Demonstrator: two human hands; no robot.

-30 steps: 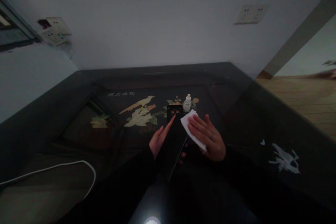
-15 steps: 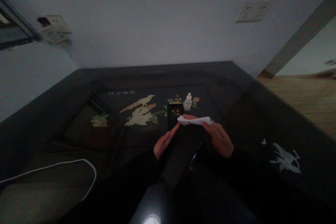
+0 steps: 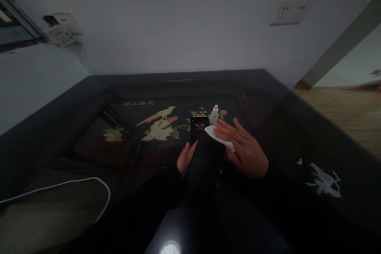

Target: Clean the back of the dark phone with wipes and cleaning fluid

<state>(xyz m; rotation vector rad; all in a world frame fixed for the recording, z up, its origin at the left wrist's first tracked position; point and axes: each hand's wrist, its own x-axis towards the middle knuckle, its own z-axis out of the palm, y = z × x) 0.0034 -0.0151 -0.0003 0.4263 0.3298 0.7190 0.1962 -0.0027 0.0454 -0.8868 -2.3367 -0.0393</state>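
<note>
My left hand [image 3: 187,159] is wrapped round a dark, flat phone [image 3: 205,162], thumb along its left edge and a fingertip showing at its right side. A folded white tissue [image 3: 218,138] is under the fingers of my right hand [image 3: 245,151], by the phone's upper right edge. That hand has its back turned up and a ring on one finger; its thumb is hidden. Beyond the phone's top end lies a black phone case [image 3: 199,123] with round camera holes. Right beside the case stands a small white-capped bottle [image 3: 214,116], close to my right fingertips.
Crumpled white scraps [image 3: 324,180] lie on the right of the dark glossy table [image 3: 104,83], which has a bird-and-flower inlay [image 3: 160,123]. A white cable [image 3: 74,181] curves at the left. Behind rises a wall with a socket [image 3: 291,12].
My right hand has turned its back upward and swung the tissue from across the phone's top end to its upper right edge. The phone's far end has shifted slightly left.
</note>
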